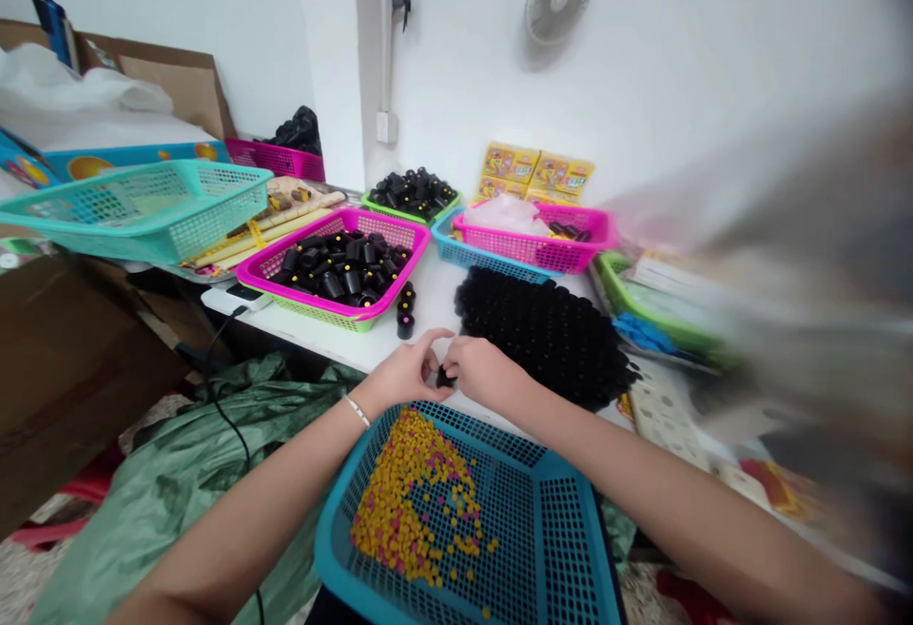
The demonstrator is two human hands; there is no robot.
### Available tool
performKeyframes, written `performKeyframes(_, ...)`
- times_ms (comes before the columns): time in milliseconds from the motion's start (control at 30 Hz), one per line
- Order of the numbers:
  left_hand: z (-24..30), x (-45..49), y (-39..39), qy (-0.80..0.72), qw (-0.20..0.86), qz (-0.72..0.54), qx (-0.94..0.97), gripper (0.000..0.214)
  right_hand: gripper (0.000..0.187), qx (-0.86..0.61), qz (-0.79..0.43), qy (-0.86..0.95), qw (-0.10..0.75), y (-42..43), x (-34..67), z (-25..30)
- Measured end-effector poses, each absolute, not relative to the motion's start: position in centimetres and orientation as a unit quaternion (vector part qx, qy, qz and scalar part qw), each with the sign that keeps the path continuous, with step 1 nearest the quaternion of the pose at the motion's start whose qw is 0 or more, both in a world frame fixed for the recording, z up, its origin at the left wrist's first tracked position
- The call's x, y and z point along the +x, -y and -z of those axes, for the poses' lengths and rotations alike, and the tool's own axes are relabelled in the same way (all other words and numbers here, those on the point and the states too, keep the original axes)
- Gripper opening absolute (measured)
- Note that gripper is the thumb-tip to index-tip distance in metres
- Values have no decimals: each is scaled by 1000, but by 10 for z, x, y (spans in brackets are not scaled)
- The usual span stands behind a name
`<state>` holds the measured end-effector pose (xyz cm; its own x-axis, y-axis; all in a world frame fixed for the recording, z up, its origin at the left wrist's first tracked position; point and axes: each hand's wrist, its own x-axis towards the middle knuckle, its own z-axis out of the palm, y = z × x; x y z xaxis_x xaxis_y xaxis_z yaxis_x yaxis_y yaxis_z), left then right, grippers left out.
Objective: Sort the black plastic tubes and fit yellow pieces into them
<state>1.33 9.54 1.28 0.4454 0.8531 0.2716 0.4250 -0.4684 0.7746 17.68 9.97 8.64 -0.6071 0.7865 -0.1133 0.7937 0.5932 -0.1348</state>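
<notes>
My left hand [405, 375] curls its thumb and fingers round a small black plastic cylinder [445, 378] above the near table edge. Against that cylinder, the fingers of my right hand [481, 366] are pinched together; anything between them is hidden. Below both hands, a blue basket [571, 549] holds many small yellow and pink beads [399, 511], heaped mostly on its left side. A short row of black cylinders [405, 306] stands just beyond my left hand, the nearest with a pink centre. To the right, a large block of black cylinders [542, 330] is packed closely together.
A pink basket [249, 270] full of black cylinders with yellow centres sits left on the white table. Behind are a green basket [456, 202] and another pink basket [603, 235]. A turquoise basket [143, 237] stands far left. Something pale and blurred [806, 254] covers the right side.
</notes>
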Motion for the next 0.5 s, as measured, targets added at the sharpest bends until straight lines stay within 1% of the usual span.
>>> performKeyframes(167,-10,12,-97,-404,320,-329,791,77,20,403,108,-903,105,-104,174,-115)
performKeyframes(300,-8,11,-98,-406,317,-330,791,78,23,373,137,-901,175,-111,172,-126)
performKeyframes(400,-9,11,-98,-405,316,-330,792,76,23,337,168,-906,196,-116,174,-128)
performKeyframes(500,-11,12,-97,-406,314,-329,792,74,23,303,195,-913,193,-122,179,-131)
